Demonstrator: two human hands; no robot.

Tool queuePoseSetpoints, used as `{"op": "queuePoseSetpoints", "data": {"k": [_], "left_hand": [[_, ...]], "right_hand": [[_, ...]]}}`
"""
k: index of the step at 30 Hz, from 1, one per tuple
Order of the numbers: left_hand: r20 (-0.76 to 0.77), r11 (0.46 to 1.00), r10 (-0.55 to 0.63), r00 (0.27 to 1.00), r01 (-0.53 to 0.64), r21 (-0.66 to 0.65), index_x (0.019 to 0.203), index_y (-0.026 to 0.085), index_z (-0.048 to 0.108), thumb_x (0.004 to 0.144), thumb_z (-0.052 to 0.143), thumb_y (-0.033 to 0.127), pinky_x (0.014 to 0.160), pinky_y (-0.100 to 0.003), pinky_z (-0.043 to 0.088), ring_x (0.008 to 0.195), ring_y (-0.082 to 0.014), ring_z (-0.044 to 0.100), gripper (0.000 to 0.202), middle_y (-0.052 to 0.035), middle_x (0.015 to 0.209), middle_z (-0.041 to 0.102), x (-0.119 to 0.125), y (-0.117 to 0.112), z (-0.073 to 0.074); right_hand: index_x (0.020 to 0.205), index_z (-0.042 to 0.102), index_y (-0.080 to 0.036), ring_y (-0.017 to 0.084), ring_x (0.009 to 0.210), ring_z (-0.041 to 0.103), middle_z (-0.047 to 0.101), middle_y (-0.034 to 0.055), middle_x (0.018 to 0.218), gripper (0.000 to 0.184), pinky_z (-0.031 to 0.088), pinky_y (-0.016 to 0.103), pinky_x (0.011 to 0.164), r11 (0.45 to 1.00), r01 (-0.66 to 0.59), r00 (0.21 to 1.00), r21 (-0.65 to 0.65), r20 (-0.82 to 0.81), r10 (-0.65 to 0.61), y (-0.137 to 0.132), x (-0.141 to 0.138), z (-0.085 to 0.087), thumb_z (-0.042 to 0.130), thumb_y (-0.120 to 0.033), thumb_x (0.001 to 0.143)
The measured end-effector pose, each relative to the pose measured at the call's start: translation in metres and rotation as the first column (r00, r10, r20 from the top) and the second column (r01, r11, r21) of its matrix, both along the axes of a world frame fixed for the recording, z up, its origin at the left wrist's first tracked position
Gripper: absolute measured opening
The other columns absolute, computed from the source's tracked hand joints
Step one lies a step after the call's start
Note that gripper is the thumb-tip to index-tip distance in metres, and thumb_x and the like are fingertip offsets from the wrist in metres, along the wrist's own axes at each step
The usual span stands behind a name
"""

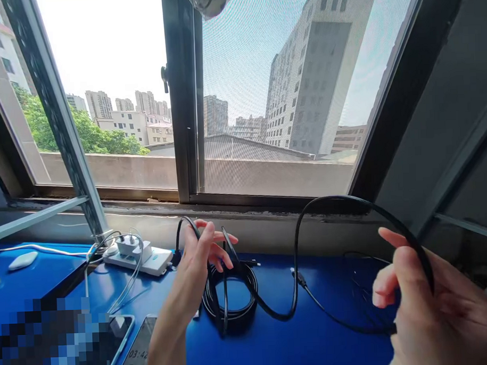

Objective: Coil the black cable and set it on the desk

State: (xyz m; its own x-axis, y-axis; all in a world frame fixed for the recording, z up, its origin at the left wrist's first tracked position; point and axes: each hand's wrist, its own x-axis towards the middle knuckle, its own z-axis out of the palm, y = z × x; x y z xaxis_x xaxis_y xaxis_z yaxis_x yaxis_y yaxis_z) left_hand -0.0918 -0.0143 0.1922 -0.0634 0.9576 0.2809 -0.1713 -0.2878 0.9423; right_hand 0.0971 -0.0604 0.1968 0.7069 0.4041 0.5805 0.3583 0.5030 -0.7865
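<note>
A long black cable runs between my two hands, arching high on the right and dipping to the blue table in the middle. My left hand is curled around a stretch of it beside the power strip, some fingers slightly apart. Below those fingers lies a coil of the cable. My right hand grips the arch at the right, the cable passing between thumb and palm; part of the grip is hidden. A cable end with a plug lies on the table between the hands, its thin lead running right.
A white power strip with chargers and thin cords stands left of my left hand. Two phones lie at the lower left. A white mouse is farther left. Metal shelf posts and a window bound the table.
</note>
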Motion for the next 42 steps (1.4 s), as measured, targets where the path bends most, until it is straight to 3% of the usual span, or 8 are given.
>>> {"op": "queuePoseSetpoints", "data": {"k": [4, 9, 15, 22, 28, 33, 39, 42], "left_hand": [[0.078, 0.977, -0.211, 0.974, 0.208, 0.05, 0.085, 0.021, 0.039, 0.085, 0.037, 0.043, 0.059, -0.029, 0.045, 0.062, -0.0167, 0.06, 0.022, -0.0052, 0.081, 0.068, 0.006, -0.014, 0.005], [-0.009, 0.912, -0.383, 0.924, 0.38, 0.152, 0.089, 0.02, 0.045, 0.088, 0.043, 0.04, 0.075, -0.029, 0.045, 0.081, -0.0172, 0.062, 0.02, -0.0063, 0.095, 0.067, 0.01, -0.016, 0.008], [0.009, 0.915, -0.359, 0.933, 0.35, 0.2, 0.087, 0.019, 0.052, 0.079, 0.059, 0.047, 0.08, -0.027, 0.045, 0.088, -0.0174, 0.061, 0.03, -0.0051, 0.091, 0.066, 0.016, -0.009, 0.004], [0.102, 0.936, -0.288, 0.952, 0.258, 0.239, 0.083, 0.021, 0.043, 0.075, 0.062, 0.051, 0.079, -0.03, 0.047, 0.083, -0.0178, 0.063, 0.036, -0.0012, 0.08, 0.064, 0.02, -0.004, -0.003], [0.113, 0.956, -0.232, 0.966, 0.205, 0.209, 0.085, 0.022, 0.042, 0.072, 0.064, 0.054, 0.073, -0.026, 0.047, 0.076, -0.0157, 0.062, 0.04, 0.0011, 0.074, 0.063, 0.022, 0.001, -0.004], [0.04, 0.981, -0.113, 0.993, 0.105, 0.162, 0.082, 0.019, 0.047, 0.073, 0.055, 0.064, 0.06, -0.022, 0.045, 0.059, -0.0121, 0.058, 0.046, 0.001, 0.063, 0.062, 0.022, 0.012, -0.004], [-0.21, 0.941, -0.326, 0.922, 0.337, 0.02, 0.058, 0.016, 0.051, 0.078, 0.04, 0.067, 0.041, -0.021, 0.033, 0.043, -0.0125, 0.055, 0.056, -0.0044, 0.055, 0.062, 0.009, 0.008, -0.001], [-0.257, 0.963, -0.185, 0.949, 0.227, 0.144, 0.051, 0.017, 0.051, 0.081, 0.046, 0.059, 0.041, -0.022, 0.033, 0.04, -0.0111, 0.051, 0.051, -0.0012, 0.044, 0.056, 0.004, 0.0, -0.001]], "right_hand": [[0.093, 0.067, -0.023, 0.008, 0.036, 0.036, 0.041, -0.0058, 0.043, 0.031, 0.032, 0.022, 0.036, 0.995, -0.094, 0.994, -0.02, 0.046, 0.094, -0.003, -0.013, 0.004, 0.061, -0.049, 0.077], [0.093, 0.072, -0.023, 0.006, 0.037, 0.042, 0.052, -0.0028, 0.048, 0.037, 0.038, 0.017, 0.036, 0.933, -0.296, 0.932, -0.203, 0.154, 0.329, -0.001, -0.014, 0.0, 0.06, -0.053, 0.075], [0.101, 0.07, -0.022, 0.01, 0.04, 0.05, 0.061, 0.0, 0.056, 0.046, 0.044, 0.018, 0.037, 0.791, -0.447, 0.745, -0.419, 0.315, 0.588, 0.008, -0.009, -0.004, 0.062, -0.056, 0.071], [0.113, 0.064, -0.024, 0.012, 0.048, 0.059, 0.063, -0.0012, 0.056, 0.053, 0.049, 0.017, 0.047, 0.671, -0.593, 0.605, -0.446, 0.303, 0.736, 0.009, -0.02, -0.002, 0.06, -0.058, 0.072], [0.121, 0.058, -0.025, 0.009, 0.043, 0.055, 0.062, -0.0044, 0.057, 0.05, 0.045, 0.015, 0.04, 0.761, -0.449, 0.637, -0.469, 0.429, 0.64, 0.007, -0.028, -0.005, 0.064, -0.036, 0.072], [0.124, 0.056, -0.025, 0.008, 0.047, 0.056, 0.061, -0.003, 0.063, 0.044, 0.05, 0.017, 0.046, 0.843, -0.376, 0.703, -0.383, 0.475, 0.529, 0.011, -0.028, -0.01, 0.055, -0.037, 0.082], [0.112, 0.065, -0.022, 0.008, 0.038, 0.052, 0.061, -0.0031, 0.056, 0.033, 0.046, 0.016, 0.04, 0.935, -0.253, 0.794, -0.247, 0.499, 0.347, 0.017, -0.023, -0.006, 0.055, -0.035, 0.083], [0.102, 0.069, -0.021, 0.008, 0.036, 0.052, 0.065, -0.0015, 0.059, 0.027, 0.045, 0.016, 0.038, 0.965, -0.183, 0.815, -0.189, 0.52, 0.257, 0.021, -0.021, -0.005, 0.055, -0.034, 0.083]]}}
